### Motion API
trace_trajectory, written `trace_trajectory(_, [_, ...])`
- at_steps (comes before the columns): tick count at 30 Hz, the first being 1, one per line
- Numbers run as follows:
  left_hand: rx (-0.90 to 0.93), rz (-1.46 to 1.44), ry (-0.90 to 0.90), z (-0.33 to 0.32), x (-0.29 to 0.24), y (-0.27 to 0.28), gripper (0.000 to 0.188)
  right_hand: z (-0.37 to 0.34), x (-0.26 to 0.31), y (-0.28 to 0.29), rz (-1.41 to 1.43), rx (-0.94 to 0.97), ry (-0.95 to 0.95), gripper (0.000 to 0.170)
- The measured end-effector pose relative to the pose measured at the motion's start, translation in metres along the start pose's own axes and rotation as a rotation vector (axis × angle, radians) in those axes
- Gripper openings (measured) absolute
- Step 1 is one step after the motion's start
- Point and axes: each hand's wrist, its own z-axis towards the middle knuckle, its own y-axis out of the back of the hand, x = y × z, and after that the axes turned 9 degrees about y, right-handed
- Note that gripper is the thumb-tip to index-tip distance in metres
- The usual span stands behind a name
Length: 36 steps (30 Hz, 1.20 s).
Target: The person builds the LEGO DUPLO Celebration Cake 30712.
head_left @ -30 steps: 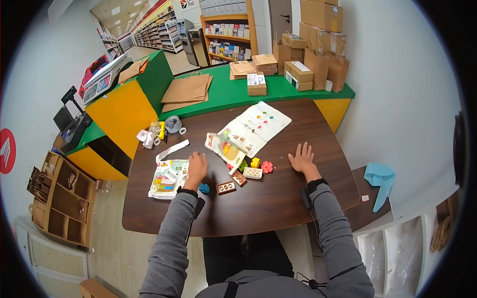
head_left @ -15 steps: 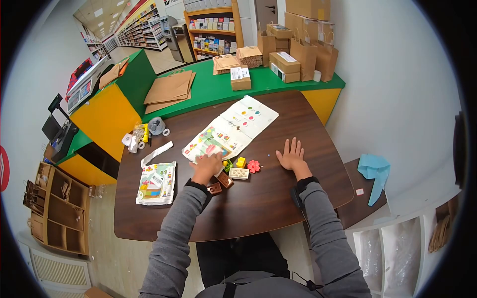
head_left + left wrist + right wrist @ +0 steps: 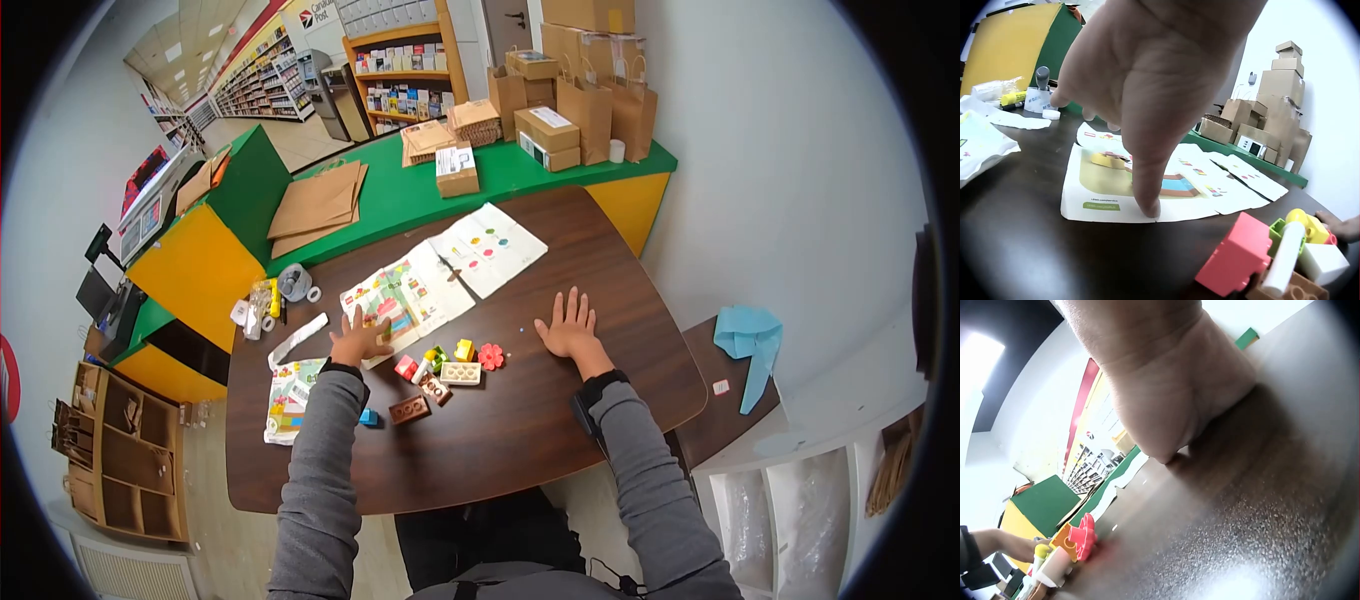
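My left hand [image 3: 358,340] is spread over the near left end of an unfolded, printed instruction sheet [image 3: 425,292]. In the left wrist view its thumb [image 3: 1146,187] presses at the sheet's near edge. My right hand [image 3: 570,328] lies flat on the table, right of the sheet, with fingers apart. Between the hands are toy building bricks: a pinkish-red brick [image 3: 406,367], a yellow brick [image 3: 464,350], a white brick [image 3: 461,374], a brown brick [image 3: 409,410] and a red flower piece [image 3: 491,357]. A blue brick [image 3: 368,417] sits by my left wrist.
A printed white packet [image 3: 283,412] lies partly under my left forearm, with a torn white strip [image 3: 298,338] behind it. Tape rolls and a yellow marker [image 3: 274,297] stand at the table's back left. Beyond runs a green counter [image 3: 390,205] with parcels [image 3: 548,135].
The sheet's near left part, raised and folded over earlier, now lies flat. My left hand went from the packet across onto the sheet, then back left along it. My right hand stays flat.
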Motion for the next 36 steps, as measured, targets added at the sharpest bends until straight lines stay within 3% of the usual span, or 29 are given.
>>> trace_trajectory(6, [0.048,0.113,-0.040,0.008,-0.001,0.022,0.087,0.001,-0.002,-0.002,0.001,0.008,0.004,0.081])
trace_trajectory(8, [-0.060,0.176,-0.013,0.012,-0.019,0.027,0.079,0.000,-0.001,0.000,-0.004,0.007,0.001,0.081])
trace_trajectory(9, [-0.057,0.170,-0.011,0.014,-0.031,0.027,0.079,0.000,0.000,0.000,-0.001,0.012,-0.001,0.081])
trace_trajectory(11, [-0.267,-0.028,-0.126,0.024,-0.063,0.018,0.072,0.000,0.002,0.002,-0.002,0.016,-0.004,0.081])
trace_trajectory(13, [-0.327,-0.205,-0.232,0.053,-0.102,-0.012,0.069,-0.001,0.003,0.002,-0.004,0.021,-0.017,0.082])
trace_trajectory(15, [-0.160,-0.314,-0.187,0.011,-0.153,-0.004,0.070,-0.001,0.001,0.002,0.000,0.022,-0.006,0.082])
trace_trajectory(16, [-0.110,-0.335,-0.237,0.020,-0.167,-0.012,0.071,-0.002,0.000,0.001,-0.006,0.020,-0.016,0.082])
trace_trajectory(19, [-0.174,-0.171,-0.118,-0.020,-0.197,-0.002,0.073,0.000,0.002,0.002,-0.025,0.013,0.000,0.082])
trace_trajectory(26, [-0.153,-0.035,-0.147,-0.017,-0.189,0.000,0.076,0.002,-0.001,-0.002,-0.018,0.006,-0.003,0.083])
trace_trajectory(28, [0.030,-0.156,-0.195,-0.009,-0.177,0.003,0.075,0.001,-0.002,-0.002,-0.024,0.014,0.007,0.085])
trace_trajectory(36, [0.091,-0.129,-0.352,0.003,-0.124,-0.023,0.077,0.001,-0.001,-0.004,-0.011,-0.033,0.011,0.082])
